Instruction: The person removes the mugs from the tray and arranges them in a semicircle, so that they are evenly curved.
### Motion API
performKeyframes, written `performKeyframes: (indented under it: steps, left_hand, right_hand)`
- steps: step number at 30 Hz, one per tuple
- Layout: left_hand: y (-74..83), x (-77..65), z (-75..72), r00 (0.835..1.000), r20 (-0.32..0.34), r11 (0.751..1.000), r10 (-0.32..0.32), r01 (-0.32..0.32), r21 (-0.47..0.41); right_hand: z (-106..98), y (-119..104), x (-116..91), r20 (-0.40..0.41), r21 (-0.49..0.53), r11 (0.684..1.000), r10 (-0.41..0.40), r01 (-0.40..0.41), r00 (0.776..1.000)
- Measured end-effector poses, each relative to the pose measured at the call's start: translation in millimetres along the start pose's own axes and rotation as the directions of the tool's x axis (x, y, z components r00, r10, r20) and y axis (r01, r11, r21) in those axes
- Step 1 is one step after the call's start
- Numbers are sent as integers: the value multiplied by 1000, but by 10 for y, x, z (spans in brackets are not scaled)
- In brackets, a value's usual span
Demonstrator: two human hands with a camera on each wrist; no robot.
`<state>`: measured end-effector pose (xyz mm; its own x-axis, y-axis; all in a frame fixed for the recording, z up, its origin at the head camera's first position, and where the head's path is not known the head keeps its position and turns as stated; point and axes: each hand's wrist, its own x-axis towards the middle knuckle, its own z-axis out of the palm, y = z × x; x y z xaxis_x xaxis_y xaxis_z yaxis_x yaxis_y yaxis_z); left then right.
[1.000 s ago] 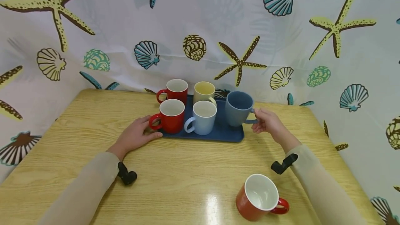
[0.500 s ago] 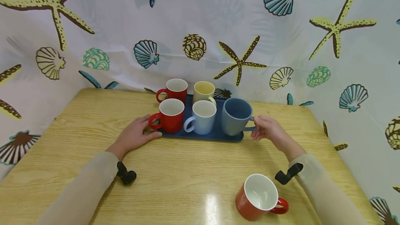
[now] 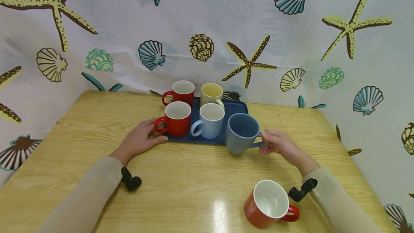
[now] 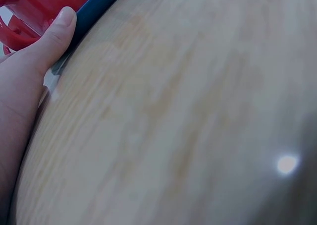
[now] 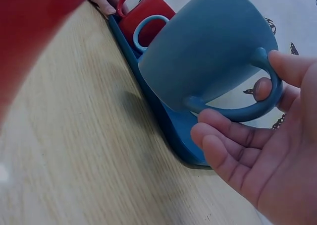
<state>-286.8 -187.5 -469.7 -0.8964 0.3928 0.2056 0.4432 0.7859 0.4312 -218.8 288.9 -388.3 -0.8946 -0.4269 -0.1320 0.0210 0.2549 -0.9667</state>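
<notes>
Head view only, inside of held mug [image 3: 240,136]

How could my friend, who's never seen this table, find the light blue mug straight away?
On the wooden table sits a dark blue tray. In its front row, the light blue mug stands just right of a red mug. It alone is pale blue with a white inside; the darker mug in the right hand is blue inside too.

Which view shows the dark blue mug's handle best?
Right wrist: the handle shows close up and nearly whole, pinched by the right hand. Head shows it small, partly covered by that hand; left wrist doesn't show it.
</notes>
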Motion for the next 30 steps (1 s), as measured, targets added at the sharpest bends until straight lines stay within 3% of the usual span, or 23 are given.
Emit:
performKeyframes:
  steps: [11, 17, 26, 30]
  left_hand:
    - [18, 11, 33, 1000, 5, 1000, 7, -7, -7]
    - [-17, 34, 39, 1000, -16, 1000, 4, -4, -1]
    - [-41, -14, 3, 999, 13, 999, -32, 32, -12]
    - [-29, -3, 4, 1000, 21, 1000, -17, 18, -11]
  right_hand:
    - [39, 97, -175, 128, 32, 998, -61, 58, 990]
    - [22, 124, -248, 174, 16, 999, -47, 45, 984]
    - [7, 135, -314, 242, -13, 998, -60, 65, 968]
    - [11, 143, -386, 250, -18, 998, -61, 67, 966]
